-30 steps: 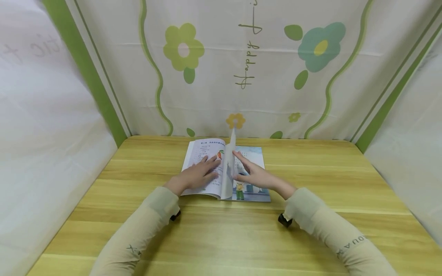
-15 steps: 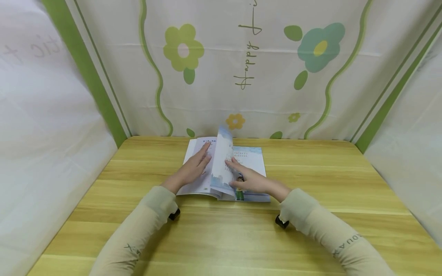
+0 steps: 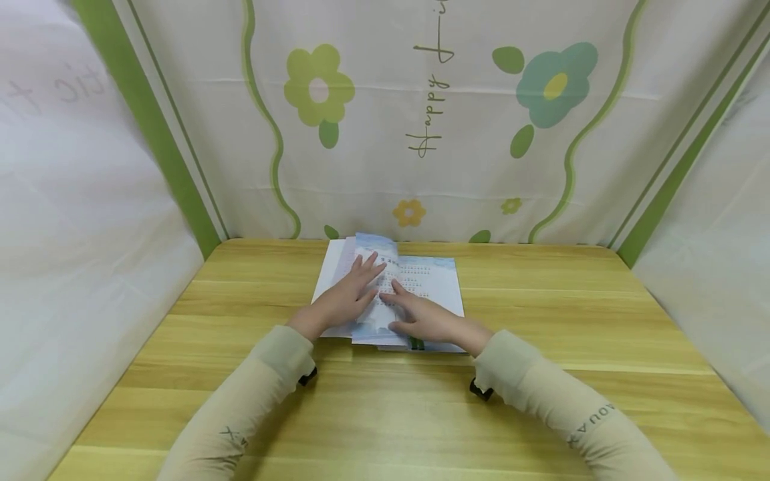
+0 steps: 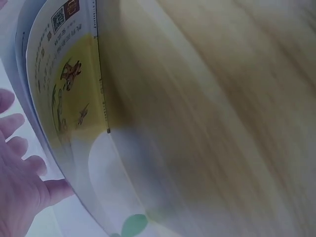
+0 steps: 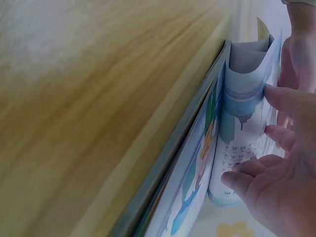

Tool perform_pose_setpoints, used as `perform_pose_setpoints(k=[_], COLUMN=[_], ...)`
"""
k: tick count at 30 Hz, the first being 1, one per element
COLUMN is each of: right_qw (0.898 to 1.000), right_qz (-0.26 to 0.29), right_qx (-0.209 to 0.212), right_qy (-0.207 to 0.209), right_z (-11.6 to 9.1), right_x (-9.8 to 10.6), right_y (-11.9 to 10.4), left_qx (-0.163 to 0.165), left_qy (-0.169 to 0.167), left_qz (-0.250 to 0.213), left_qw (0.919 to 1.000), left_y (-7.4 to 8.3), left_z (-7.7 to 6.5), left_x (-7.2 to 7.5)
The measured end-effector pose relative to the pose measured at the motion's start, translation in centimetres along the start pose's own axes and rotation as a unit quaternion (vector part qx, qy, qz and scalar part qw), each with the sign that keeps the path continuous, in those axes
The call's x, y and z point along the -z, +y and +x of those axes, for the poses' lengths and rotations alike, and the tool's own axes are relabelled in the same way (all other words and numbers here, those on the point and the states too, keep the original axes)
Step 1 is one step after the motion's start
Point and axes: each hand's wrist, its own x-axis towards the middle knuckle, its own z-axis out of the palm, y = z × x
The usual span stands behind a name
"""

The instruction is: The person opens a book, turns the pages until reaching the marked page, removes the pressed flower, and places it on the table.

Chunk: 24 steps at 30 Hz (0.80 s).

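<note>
An open picture book (image 3: 442, 284) lies near the far edge of the table, with blue-tinted illustrated pages and printed text. A curved page (image 3: 375, 327) leans over onto its left half, bulging up near the spine. My left hand (image 3: 345, 300) rests with spread fingers across the left side and this page. My right hand (image 3: 430, 319) is on the page close to the spine, its fingers extended. In the right wrist view, the right fingertips touch the rounded page (image 5: 242, 123). The left wrist view shows the left hand (image 4: 24, 182) beside curved page edges.
The wooden table (image 3: 385, 414) reaches toward me on both sides of the book. A white fabric curtain (image 3: 457, 180) with flowers and lettering hangs right behind the table's far edge. Similar white panels (image 3: 90, 234) stand at the sides.
The page that stood upright at the spine has swung over to the left. My right hand followed it leftward; my left hand lifted off, then came down on the turned page.
</note>
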Motion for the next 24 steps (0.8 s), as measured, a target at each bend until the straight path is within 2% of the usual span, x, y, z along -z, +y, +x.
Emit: perform_pose_setpoints(k=[3, 9, 12, 24], right_qw=[1.000, 1.000, 1.000, 0.998], right_qz=[-0.014, -0.020, -0.018, 0.019], right_qx=[0.003, 0.011, 0.010, 0.021], right_qy=[-0.002, -0.009, -0.016, -0.061], right_z=[0.1, 0.1, 0.0, -1.4], right_x=[-0.1, -0.1, 0.0, 1.3], right_y=[-0.2, -0.4, -0.3, 1.1], left_qx=[0.008, 0.054, 0.066, 0.065], left_qy=[-0.015, -0.062, -0.075, -0.071], left_qz=[0.011, 0.033, 0.057, 0.099], left_qw=[0.9998, 0.9961, 0.9934, 0.9904], left_y=[0.2, 0.6, 0.5, 0.7], left_z=[0.1, 0.3, 0.3, 0.4], left_x=[-0.2, -0.6, -1.0, -1.3])
